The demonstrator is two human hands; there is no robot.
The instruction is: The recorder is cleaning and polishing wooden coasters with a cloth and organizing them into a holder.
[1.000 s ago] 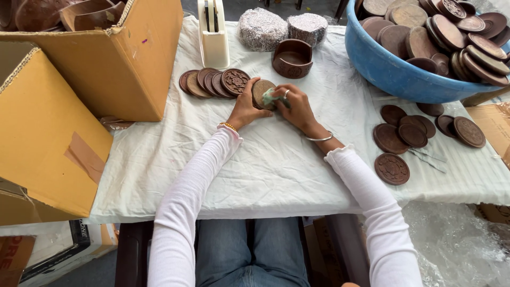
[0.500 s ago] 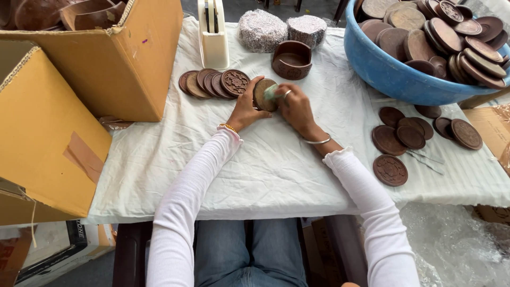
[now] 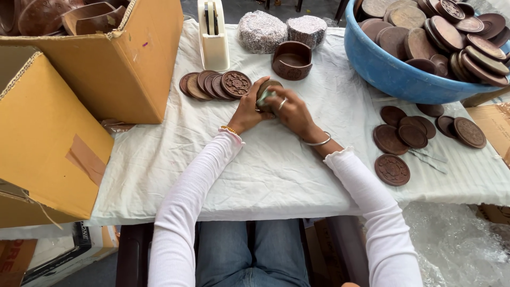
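Both hands meet at upper centre of the frame over the white cloth [image 3: 276,175]. Left hand [image 3: 246,111] cups a small round brown box [image 3: 265,91] from the left, fingers wrapped on it. Right hand [image 3: 291,110] closes over the box from the right, fingers curled and pinching something pale green against it; what it is, cannot tell. Row of carved brown lids [image 3: 215,85] just left of the hands. Open brown bowl [image 3: 291,60] just above. Blue tub [image 3: 404,69] of lids upper right. Cardboard box [image 3: 122,69] upper left.
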